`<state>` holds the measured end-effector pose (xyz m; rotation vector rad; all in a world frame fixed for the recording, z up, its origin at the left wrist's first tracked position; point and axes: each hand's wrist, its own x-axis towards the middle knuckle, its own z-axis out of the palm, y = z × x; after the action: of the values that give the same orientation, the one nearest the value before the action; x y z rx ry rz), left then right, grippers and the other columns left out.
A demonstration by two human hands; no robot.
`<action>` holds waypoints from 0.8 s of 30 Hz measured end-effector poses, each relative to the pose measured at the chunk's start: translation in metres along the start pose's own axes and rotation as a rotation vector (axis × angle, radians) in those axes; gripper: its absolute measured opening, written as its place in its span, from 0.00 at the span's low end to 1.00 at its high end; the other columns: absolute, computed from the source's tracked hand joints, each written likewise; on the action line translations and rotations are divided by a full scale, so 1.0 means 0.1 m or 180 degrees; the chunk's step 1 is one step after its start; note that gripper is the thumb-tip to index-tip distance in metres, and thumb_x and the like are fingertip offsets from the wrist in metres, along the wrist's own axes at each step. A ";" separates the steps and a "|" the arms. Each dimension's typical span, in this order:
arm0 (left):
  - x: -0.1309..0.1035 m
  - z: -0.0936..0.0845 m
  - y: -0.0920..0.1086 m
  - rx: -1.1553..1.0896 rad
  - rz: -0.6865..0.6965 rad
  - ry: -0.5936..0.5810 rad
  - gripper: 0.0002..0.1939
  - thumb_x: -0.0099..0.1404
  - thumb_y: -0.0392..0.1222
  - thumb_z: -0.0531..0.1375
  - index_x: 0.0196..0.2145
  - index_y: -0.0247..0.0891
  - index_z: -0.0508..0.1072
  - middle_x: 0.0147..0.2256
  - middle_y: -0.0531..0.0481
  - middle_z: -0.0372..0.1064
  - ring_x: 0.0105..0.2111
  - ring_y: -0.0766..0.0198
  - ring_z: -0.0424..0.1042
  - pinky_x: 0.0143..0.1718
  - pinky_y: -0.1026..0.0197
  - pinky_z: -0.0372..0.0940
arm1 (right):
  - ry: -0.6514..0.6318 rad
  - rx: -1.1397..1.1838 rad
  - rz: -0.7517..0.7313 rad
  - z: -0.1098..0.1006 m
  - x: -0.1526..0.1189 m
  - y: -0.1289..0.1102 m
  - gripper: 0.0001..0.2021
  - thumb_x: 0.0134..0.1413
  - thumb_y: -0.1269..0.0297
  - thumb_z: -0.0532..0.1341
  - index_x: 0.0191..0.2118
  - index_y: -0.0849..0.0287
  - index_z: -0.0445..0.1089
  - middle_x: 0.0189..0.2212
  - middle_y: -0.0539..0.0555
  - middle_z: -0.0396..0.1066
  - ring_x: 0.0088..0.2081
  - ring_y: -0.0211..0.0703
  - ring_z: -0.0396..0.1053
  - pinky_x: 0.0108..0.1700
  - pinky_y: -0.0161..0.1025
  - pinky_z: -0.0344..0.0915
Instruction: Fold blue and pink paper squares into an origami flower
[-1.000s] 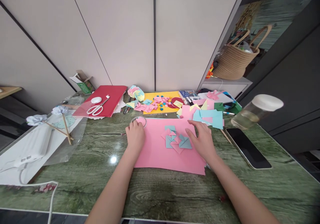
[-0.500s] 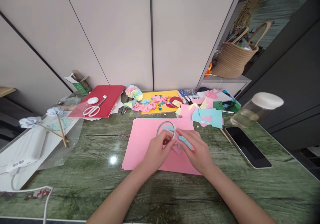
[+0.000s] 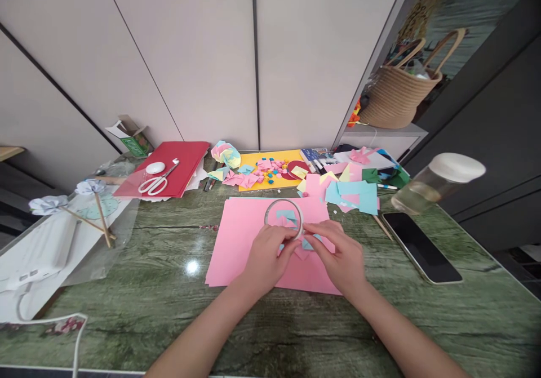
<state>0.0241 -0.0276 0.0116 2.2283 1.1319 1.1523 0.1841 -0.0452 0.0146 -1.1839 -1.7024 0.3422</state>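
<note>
A roll of tape [image 3: 300, 216] stands tilted above the pink sheets [image 3: 240, 231] in the middle of the table. The thumb and fingers of my left hand [image 3: 273, 254] are closed on its lower edge. Close to the roll's right side, my right hand [image 3: 342, 254] has its thumb and fingertips pinched together; what lies between them is too small to make out. Light blue folded pieces [image 3: 286, 216] and pink ones show through and under the roll, partly hidden by my hands.
Behind lie a yellow sheet [image 3: 249, 159] with small coloured balls, and blue paper pieces [image 3: 363, 195]. At right are a phone [image 3: 422, 248] and a clear bottle [image 3: 416, 195]. Scissors [image 3: 154, 185] lie on red sheets [image 3: 181, 158]; a white power strip [image 3: 46, 251] is at left.
Both hands have turned slightly, and my right fingers have moved a little down and right beside the roll. The roll shows more of its ring now.
</note>
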 end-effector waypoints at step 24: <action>0.01 0.02 -0.08 0.0770 0.0463 0.0193 0.05 0.60 0.38 0.54 0.32 0.37 0.68 0.24 0.51 0.70 0.25 0.66 0.66 0.30 0.61 0.58 | 0.0117 -0.1199 -0.0714 -0.01 0.00 0.14 0.08 0.51 0.68 0.59 0.37 0.49 0.70 0.37 0.51 0.71 0.37 0.41 0.67 0.44 0.44 0.55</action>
<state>0.0224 -0.0221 0.0053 2.5105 1.2064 1.2028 0.1919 -0.0383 0.0058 -1.2376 -1.8975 -0.1444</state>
